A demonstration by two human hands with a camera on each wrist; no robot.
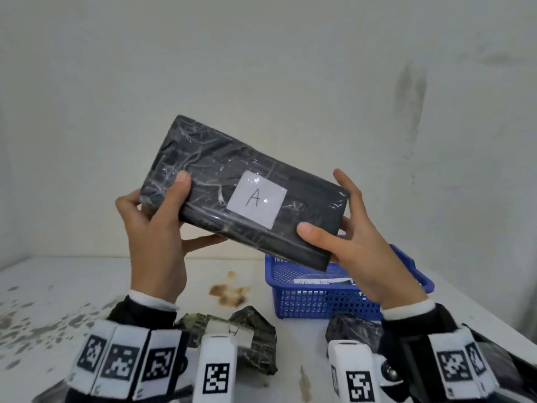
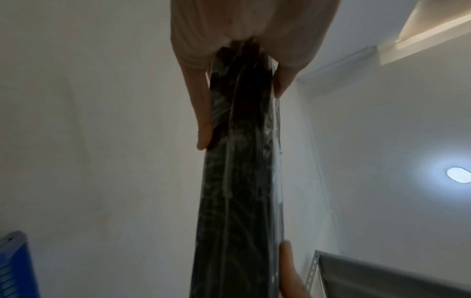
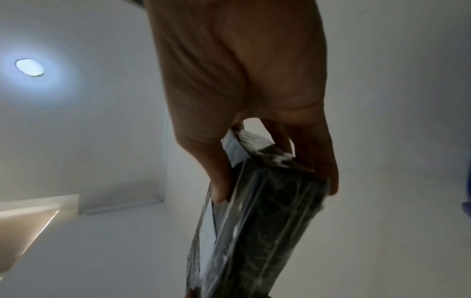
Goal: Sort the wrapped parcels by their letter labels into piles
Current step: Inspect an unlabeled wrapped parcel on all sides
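Nearest, two dark wrapped parcels [image 1: 252, 338] lie on the stained white table [image 1: 58, 286]. Behind them stands a blue basket [image 1: 319, 301]. Above, the left hand [image 1: 157, 228] and right hand [image 1: 357, 237] grip the ends of the black parcel [image 1: 220, 170], label A [image 1: 257, 199] facing the camera.

Bare table [image 1: 72, 286] lies left; basket [image 1: 319, 303] and parcels [image 1: 250, 338] crowd the right.
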